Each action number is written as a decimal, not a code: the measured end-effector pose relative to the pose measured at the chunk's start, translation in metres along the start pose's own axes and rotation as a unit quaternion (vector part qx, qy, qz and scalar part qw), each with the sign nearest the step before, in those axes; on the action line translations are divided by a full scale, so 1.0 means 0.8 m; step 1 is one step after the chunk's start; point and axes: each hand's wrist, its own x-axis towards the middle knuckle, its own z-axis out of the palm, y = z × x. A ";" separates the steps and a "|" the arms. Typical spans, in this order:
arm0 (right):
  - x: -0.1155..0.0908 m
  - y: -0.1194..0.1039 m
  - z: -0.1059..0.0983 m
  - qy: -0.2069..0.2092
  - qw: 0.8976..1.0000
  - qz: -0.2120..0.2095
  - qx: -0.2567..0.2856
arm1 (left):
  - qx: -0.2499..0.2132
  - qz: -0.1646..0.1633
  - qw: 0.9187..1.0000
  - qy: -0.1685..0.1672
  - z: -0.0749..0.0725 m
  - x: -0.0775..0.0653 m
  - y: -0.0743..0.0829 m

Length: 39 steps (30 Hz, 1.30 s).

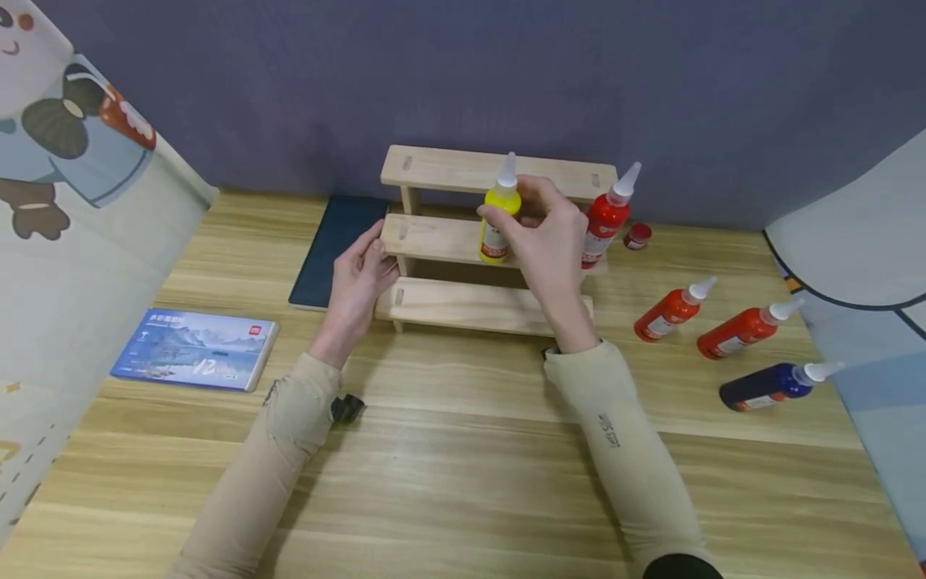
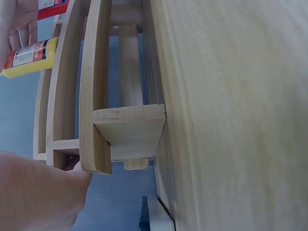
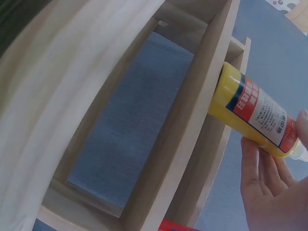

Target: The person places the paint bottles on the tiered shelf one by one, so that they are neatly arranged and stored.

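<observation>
A three-tier wooden step rack (image 1: 441,165) stands against the back wall. My left hand (image 1: 354,281) grips the left end of its middle tier; in the left wrist view the fingertips are hidden behind the wood. My right hand (image 1: 553,237) pinches a yellow paint bottle (image 1: 494,240) near its top, between thumb and fingers. The bottle is upright, its white nozzle up and its base right at the middle tier, as the right wrist view (image 3: 250,108) also shows. A red paint bottle (image 1: 606,221) stands at that tier's right end, just beyond the right hand.
Two red bottles (image 1: 667,314) and a dark blue bottle (image 1: 765,388) lie on the table at the right. A small red-lidded jar (image 1: 638,236) is beside the rack. To the left are a dark flat book (image 1: 325,249) and a blue paint box (image 1: 195,350).
</observation>
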 end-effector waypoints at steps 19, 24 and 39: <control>0.000 0.001 -0.005 -0.012 0.999 -0.009 -0.032 | 0.003 0.008 1.000 -0.004 0.003 -0.002 0.000; -0.004 0.001 -0.013 -0.009 0.999 -0.026 -0.027 | 0.003 0.008 1.000 -0.003 0.002 -0.002 0.000; -0.031 -0.005 -0.051 0.017 0.998 -0.067 0.012 | -0.003 0.006 1.000 -0.002 0.001 -0.001 0.000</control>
